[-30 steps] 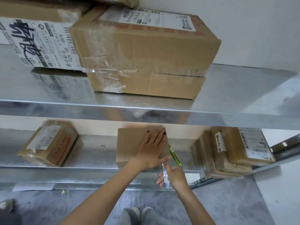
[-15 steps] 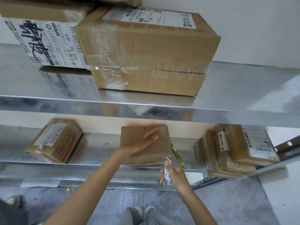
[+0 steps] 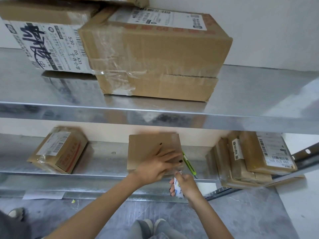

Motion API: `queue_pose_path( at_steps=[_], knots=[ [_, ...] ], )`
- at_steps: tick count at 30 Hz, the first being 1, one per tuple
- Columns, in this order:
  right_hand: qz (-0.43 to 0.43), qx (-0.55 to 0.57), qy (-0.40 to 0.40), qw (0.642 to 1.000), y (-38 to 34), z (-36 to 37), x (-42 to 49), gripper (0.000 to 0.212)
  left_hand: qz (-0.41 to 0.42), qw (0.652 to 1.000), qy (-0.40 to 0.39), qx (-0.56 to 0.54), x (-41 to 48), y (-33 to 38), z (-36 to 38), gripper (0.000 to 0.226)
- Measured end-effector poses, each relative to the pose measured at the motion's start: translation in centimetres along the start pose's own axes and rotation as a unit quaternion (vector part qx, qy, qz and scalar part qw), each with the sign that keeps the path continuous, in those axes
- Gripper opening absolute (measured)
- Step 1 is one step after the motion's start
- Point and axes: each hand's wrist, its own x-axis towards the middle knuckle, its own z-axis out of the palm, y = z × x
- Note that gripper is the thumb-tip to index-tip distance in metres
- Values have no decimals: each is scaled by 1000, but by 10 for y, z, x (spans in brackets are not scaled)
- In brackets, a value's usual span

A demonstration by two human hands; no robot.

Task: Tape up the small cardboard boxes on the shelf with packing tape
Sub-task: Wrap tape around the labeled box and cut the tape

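The small cardboard box [image 3: 148, 149] lay flat in the middle of the lower shelf [image 3: 107, 157]. It looked almost square, with its sides running from 12 to 6 o'clock. The left hand [image 3: 155, 165] pressed down on its top, fingers straight and pointing to 2 o'clock. At the box's 5 o'clock corner, the right hand [image 3: 185, 187] was curled tight round a tape roll [image 3: 177, 189]. A green knife [image 3: 189, 163] lay just beside the box at 3 o'clock. A labelled box [image 3: 58, 150] sat at 9 o'clock.
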Motion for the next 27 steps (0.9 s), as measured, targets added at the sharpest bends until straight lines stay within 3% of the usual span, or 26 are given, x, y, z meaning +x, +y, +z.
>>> queue_pose_path(
  at_steps=[3, 6, 15, 20, 27],
  knots=[
    [13, 0, -3, 1000, 0, -1, 0, 48, 4, 999, 25, -46, 1, 0, 2, 49],
    [14, -8, 0, 1000, -1, -1, 0, 48, -12, 1000, 13, -14, 2, -3, 6, 44],
    [4, -20, 8, 1000, -1, 1, 3, 51, -44, 998, 0, 34, 15, 5, 1, 63],
    [13, -11, 11, 1000, -1, 1, 3, 51, -134, 983, -105, 68, 35, 10, -9, 67],
    [32, -5, 13, 999, -5, 1, 3, 50, -163, 976, -90, 113, 42, 5, -23, 106]
  ],
)
